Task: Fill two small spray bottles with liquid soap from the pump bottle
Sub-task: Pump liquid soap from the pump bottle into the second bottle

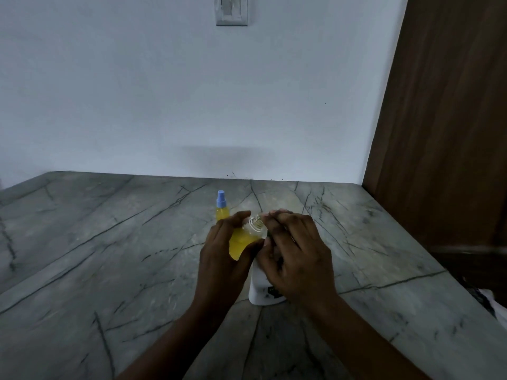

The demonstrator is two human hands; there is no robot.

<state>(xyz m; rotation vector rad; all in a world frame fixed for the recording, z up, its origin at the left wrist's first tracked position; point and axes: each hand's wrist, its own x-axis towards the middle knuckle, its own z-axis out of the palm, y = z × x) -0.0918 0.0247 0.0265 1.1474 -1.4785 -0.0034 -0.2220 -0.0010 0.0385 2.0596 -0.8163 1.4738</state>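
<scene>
Yellow liquid fills the lower half of a small clear spray bottle [241,241], capless, its ribbed threaded neck tilted to the right. The left hand [219,259] wraps fingers and thumb round its body, above the counter. Just beside it the right hand [297,259] arches over the top of a smooth white pump bottle [259,290]; whether it grasps anything I cannot tell. Behind stands a second spray bottle [222,208], yellow-filled and blue-capped, upright on the grey veined stone countertop [109,242]. A brown wood door [444,119] is at right.
</scene>
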